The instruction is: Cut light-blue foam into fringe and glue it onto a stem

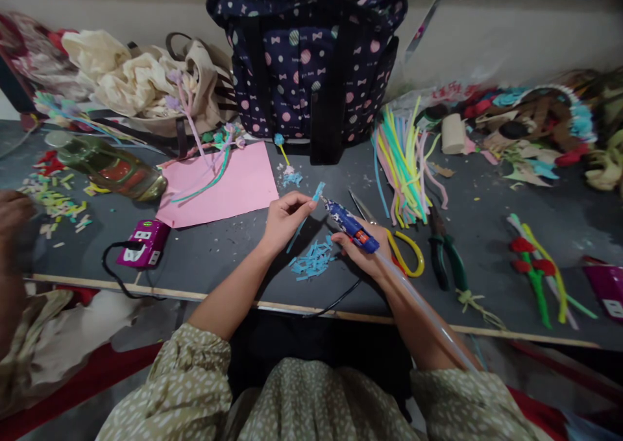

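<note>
Between the thumb and fingers of my left hand (287, 219) is a blue pipe cleaner (298, 235), with short blue bits at its upper end. My right hand (363, 250) is wrapped round a blue glue gun (348, 224). A long clear glue stick (428, 321) runs out of its back along my forearm. The gun's nozzle points at the blue tip and is very close to it; whether they touch I cannot tell. Below my hands lies a pile of cut blue pieces (311, 259). Scissors (406, 250) with yellow handles lie beside my right hand, partly hidden by it.
A pink sheet (243, 181) and a bottle (111, 168) are at the left, near a purple power socket (145, 243). A dark patterned bag (311, 65) stands behind. Coloured pipe cleaners (406, 168) and pliers (445, 253) lie right. Another person's hand (14, 214) is at the left edge.
</note>
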The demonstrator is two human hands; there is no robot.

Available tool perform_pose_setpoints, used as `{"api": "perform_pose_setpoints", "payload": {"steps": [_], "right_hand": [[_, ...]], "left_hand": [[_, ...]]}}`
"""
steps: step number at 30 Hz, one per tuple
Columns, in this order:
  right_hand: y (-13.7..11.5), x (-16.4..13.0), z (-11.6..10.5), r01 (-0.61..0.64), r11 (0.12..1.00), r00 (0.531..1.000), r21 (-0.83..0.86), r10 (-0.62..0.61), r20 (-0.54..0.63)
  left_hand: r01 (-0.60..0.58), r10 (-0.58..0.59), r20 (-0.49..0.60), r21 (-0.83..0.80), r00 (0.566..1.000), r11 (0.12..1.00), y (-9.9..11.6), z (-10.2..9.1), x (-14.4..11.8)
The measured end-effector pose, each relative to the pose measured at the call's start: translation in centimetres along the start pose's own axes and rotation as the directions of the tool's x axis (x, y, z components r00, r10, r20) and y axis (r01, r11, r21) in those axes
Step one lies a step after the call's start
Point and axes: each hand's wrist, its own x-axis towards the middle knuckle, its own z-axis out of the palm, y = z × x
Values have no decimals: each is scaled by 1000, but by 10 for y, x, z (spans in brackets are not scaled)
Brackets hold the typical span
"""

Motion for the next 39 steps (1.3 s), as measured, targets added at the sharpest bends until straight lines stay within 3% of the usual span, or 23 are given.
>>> {"api": "perform_pose_setpoints", "payload": {"steps": [10, 15, 20, 23, 31, 39], "right_hand": [[-4, 2, -2, -33, 999, 999, 13, 32, 33], [-9, 4, -5, -70, 997, 995, 14, 69, 74], [-2, 9, -9, -105, 994, 994, -9, 105, -25], [6, 14, -7, -90, 989, 996, -121, 86, -36], [6, 16, -2, -70, 925, 966, -375, 157, 208], [5, 15, 3, 10, 830, 961, -558, 146, 235]], "left_hand": [[-3, 3, -4, 39, 1000, 999, -5, -1, 1], [-11, 13, -57, 27, 998, 1000, -4, -3, 3], [-8, 4, -162, -21, 987, 1000, -3, -5, 6], [0, -7, -172, -42, 985, 999, -4, -4, 7], [13, -20, -181, -39, 983, 999, -1, -1, 6], [12, -16, -172, -26, 985, 1000, -4, -3, 5]]}}
